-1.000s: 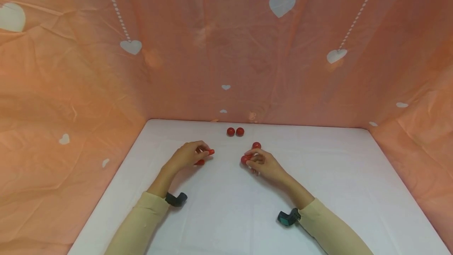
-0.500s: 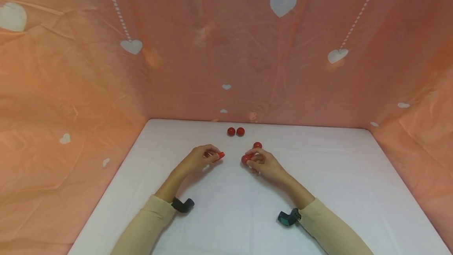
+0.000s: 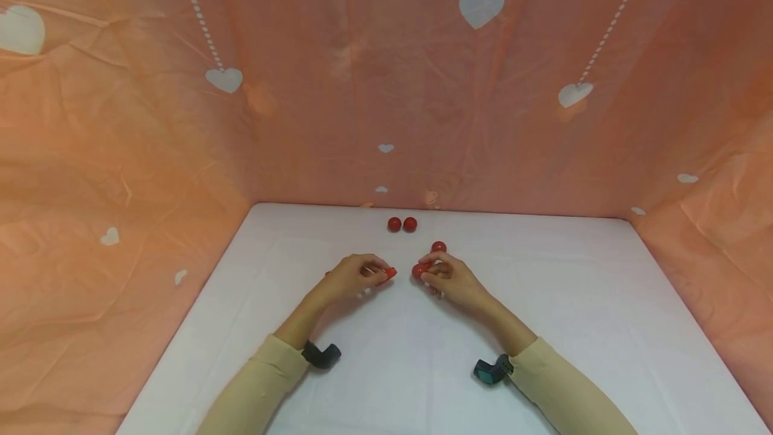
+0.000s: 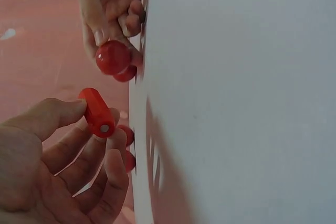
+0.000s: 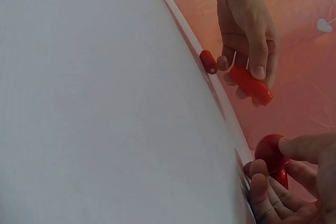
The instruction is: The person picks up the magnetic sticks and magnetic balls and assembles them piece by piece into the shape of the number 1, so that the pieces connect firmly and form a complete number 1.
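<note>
My left hand (image 3: 356,275) pinches a short red rod (image 4: 97,113) between thumb and fingers, above the white table. A silver dot shows on the rod's end in the left wrist view. To its right, my right hand (image 3: 453,279) grips a glossy red ball (image 5: 270,150) with the thumb on it. Below that ball, a narrower red piece (image 5: 282,178) shows between the fingers. The rod's end points toward the ball, with a small gap between them. A second red rod (image 5: 208,62) lies on the table, mostly hidden behind my left hand in the head view.
Two red balls (image 3: 402,224) sit side by side near the far edge of the white table (image 3: 386,368). One more red ball (image 3: 439,247) stands just beyond my right hand. An orange cloth (image 3: 362,86) with white hearts encloses the back and sides.
My left hand has moved right and slightly nearer with the red rod, closing in on the ball in my right hand. The right hand has stayed in place.
</note>
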The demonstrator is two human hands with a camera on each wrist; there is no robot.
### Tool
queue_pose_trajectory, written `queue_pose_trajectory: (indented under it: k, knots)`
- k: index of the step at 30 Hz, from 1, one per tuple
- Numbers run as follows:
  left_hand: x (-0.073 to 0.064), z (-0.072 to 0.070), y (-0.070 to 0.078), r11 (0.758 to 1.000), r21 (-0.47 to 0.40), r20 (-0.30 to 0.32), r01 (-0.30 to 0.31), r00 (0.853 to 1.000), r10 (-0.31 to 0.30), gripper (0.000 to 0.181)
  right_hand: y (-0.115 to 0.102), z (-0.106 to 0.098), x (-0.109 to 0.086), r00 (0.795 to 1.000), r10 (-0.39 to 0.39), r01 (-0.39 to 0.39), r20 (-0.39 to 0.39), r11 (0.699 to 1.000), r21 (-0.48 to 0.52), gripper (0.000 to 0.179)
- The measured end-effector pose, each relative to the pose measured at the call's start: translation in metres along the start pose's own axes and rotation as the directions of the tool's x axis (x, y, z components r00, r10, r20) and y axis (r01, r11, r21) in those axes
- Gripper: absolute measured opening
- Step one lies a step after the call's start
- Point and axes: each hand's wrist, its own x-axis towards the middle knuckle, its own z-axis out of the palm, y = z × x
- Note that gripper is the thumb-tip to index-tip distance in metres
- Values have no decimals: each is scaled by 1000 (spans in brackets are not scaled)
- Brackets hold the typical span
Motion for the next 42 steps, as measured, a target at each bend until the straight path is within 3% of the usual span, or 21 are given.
queue_pose_trajectory:
  k: [14,30,42]
  knots:
    - [6,15,6,996,-87,76,-5,997,12,23,-2,-2,-3,1000,-12,12,-1,1000,-1,29]
    - [9,27,11,999,-36,47,7,999,-6,22,-1,-1,-2,1000,-27,27,-1,1000,-3,28]
    - [7,33,14,999,-45,50,11,999,-9,24,-2,-1,-2,1000,-21,21,5,1000,7,29]
